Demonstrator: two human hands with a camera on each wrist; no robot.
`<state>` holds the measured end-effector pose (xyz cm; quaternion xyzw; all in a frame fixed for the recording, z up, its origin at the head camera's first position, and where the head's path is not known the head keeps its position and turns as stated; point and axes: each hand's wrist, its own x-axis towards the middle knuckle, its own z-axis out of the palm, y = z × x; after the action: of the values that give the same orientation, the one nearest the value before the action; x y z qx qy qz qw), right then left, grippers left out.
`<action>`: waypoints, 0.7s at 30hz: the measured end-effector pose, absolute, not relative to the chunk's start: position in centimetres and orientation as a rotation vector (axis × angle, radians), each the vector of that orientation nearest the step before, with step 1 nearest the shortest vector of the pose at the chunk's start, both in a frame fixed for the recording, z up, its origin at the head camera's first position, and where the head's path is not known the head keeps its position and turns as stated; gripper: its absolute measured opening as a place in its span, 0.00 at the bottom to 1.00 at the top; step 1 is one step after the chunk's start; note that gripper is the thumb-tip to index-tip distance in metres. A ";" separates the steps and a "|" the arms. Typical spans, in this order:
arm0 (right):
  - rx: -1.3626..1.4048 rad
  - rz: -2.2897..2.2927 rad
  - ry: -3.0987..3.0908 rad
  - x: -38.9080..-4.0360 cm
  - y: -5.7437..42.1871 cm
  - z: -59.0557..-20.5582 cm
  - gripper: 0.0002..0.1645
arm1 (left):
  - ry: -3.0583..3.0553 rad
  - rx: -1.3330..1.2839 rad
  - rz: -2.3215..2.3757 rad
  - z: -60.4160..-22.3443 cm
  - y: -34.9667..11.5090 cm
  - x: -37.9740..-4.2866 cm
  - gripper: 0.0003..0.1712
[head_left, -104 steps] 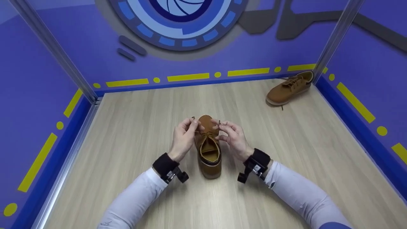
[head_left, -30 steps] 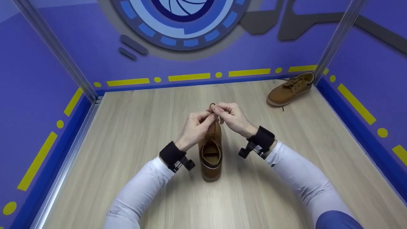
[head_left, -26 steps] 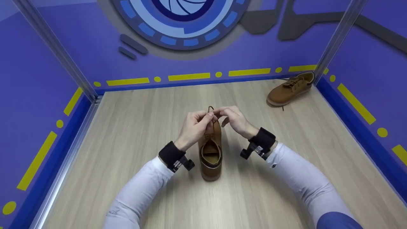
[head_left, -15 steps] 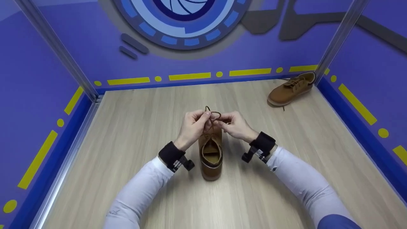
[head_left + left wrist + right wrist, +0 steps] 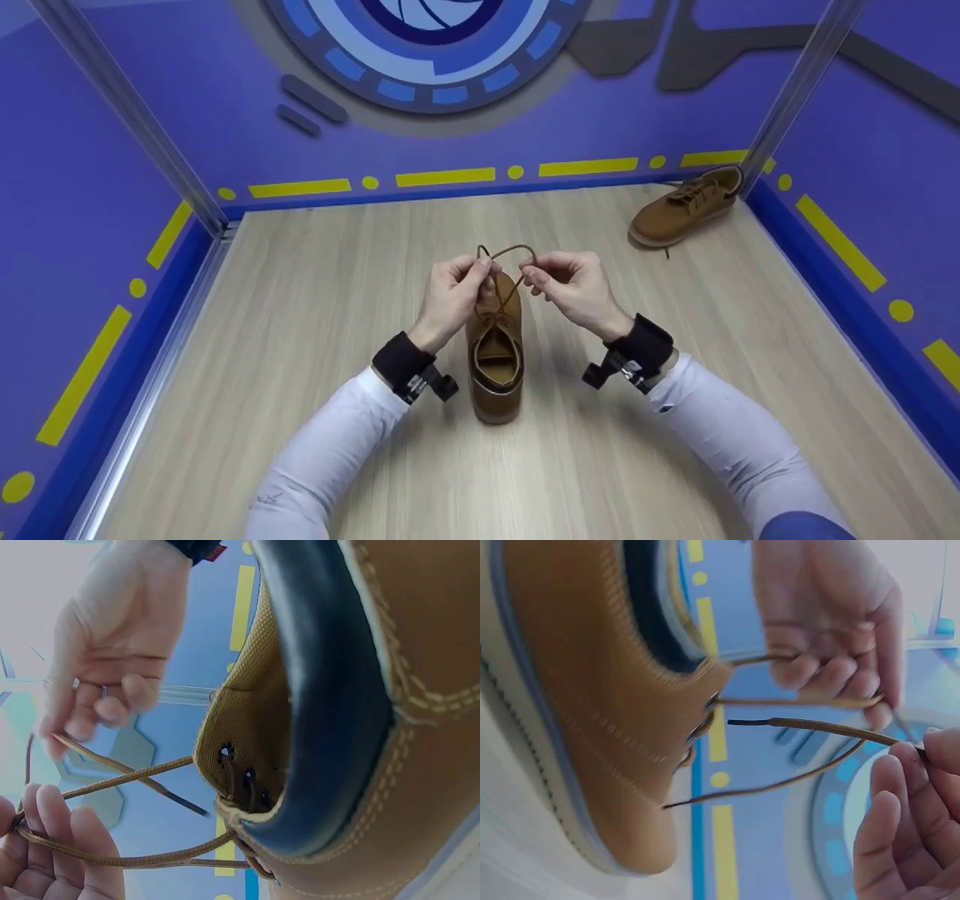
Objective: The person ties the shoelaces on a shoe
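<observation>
A brown lace-up shoe (image 5: 497, 405) stands on the wooden surface, toe pointing away from me. Above its toe, my left hand (image 5: 451, 300) pinches the shoelace (image 5: 516, 246) between thumb and fingers, with a small loop rising over the fingertips. My right hand (image 5: 581, 289), to the right of the toe, pinches the other stretch of lace. Between the hands the lace arches upward. In the right wrist view, a dark-tipped lace end (image 5: 780, 723) sticks out from the right hand's fingertips (image 5: 907, 757). Two strands run from the shoe's eyelets (image 5: 226, 754) to the hands in the left wrist view.
A matching brown shoe (image 5: 679, 211) rests in the far right corner, its lace loosely trailing on the wooden surface (image 5: 322, 255). Blue panels with yellow marks (image 5: 300, 187) and metal corner posts (image 5: 795, 90) bound the surface at the back and both sides.
Earlier the hands held separate laces, then met above the toe. Since half a second ago, my right hand has moved right and slightly up, widening the lace arch. The left hand has stayed nearly still.
</observation>
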<state>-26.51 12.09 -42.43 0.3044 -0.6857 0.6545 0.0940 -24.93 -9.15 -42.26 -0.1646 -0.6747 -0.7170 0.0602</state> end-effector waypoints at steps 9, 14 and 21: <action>0.959 1.927 -1.900 -24.7 11.7 -40.7 0.03 | -2.046 -0.527 -2.176 -42.4 -9.1 -25.0 0.15; 0.976 1.882 -1.865 -24.3 11.5 -40.4 0.04 | -2.068 -0.518 -2.141 -44.0 -9.0 -26.1 0.16; 1.053 1.662 -1.895 -25.8 11.3 -43.0 0.08 | -2.090 -0.530 -2.100 -44.9 -9.2 -26.5 0.17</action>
<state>-25.77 11.34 -42.99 0.3773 -0.6792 0.5958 0.2036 -26.46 -9.15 -44.94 -0.1756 -0.6929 -0.6962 0.0656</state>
